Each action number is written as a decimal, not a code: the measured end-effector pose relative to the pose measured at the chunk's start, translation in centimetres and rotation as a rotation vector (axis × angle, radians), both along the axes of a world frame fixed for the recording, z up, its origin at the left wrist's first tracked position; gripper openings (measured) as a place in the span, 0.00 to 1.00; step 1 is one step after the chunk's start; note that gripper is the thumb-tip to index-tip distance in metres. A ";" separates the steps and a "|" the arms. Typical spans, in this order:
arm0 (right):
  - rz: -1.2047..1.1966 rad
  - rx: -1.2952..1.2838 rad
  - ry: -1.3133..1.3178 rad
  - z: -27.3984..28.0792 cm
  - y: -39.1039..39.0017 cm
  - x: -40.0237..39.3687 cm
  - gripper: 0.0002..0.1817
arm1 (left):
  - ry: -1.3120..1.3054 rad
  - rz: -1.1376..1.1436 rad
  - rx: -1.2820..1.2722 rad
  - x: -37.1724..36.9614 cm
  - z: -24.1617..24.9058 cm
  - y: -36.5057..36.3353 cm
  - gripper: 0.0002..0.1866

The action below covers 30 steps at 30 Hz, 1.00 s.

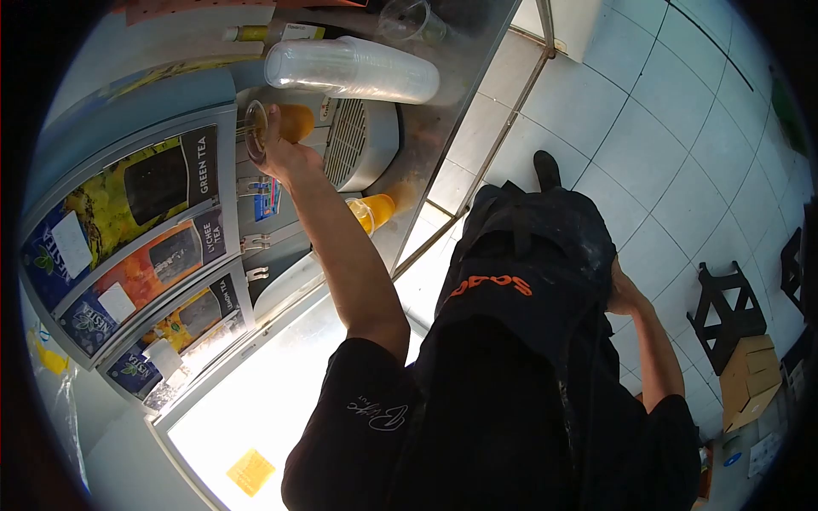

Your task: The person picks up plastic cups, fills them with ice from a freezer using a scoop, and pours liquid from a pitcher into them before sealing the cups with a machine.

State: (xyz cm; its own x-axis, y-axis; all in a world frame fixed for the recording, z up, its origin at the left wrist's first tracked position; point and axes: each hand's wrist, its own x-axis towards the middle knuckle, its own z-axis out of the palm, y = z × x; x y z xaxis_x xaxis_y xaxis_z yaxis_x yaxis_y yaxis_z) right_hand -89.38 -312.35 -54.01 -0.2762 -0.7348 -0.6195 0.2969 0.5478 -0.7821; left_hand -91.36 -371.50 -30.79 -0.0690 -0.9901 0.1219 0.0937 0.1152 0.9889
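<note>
My left hand (pixel 290 157) is closed round a clear plastic cup (pixel 296 123) with orange drink in it. I have it tilted on its side in this view, with its rim close under the front of the drinks dispenser (pixel 226 111), near the green tea panel. By my hip hangs my right hand (pixel 626 289), against the dark apron (pixel 524 230); its fingers are mostly hidden behind the cloth. A second cup of orange drink (pixel 371 211) stands on the metal counter beside my left forearm. Beyond the held cup lies a long stack of clear cups (pixel 354 70).
The slotted drip tray (pixel 349 140) juts out below the dispenser. Another clear cup (pixel 413 21) sits at the counter's far end. On the tiled floor to the right are a black stool (pixel 724 307) and a cardboard box (pixel 750 383).
</note>
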 end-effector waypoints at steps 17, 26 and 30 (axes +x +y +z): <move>0.096 0.018 0.140 2.2 -0.9 -1.3 0.69 | 0.022 -0.081 -0.044 0.1 0.0 0.0 0.35; 0.112 -0.043 0.232 1.7 -0.5 -1.3 0.71 | 0.047 -0.067 -0.035 -0.2 0.1 0.1 0.36; 0.098 -0.009 0.129 1.5 -0.3 -1.3 0.70 | 0.020 -0.001 -0.050 -0.6 0.0 0.4 0.36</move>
State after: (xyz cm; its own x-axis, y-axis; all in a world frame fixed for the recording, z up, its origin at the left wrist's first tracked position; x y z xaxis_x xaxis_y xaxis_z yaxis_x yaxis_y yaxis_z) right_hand -90.70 -312.64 -52.54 -0.2803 -0.7672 -0.5769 0.1389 0.5623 -0.8152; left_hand -91.93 -371.07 -30.81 -0.0667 -0.9828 0.1724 0.1135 0.1642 0.9799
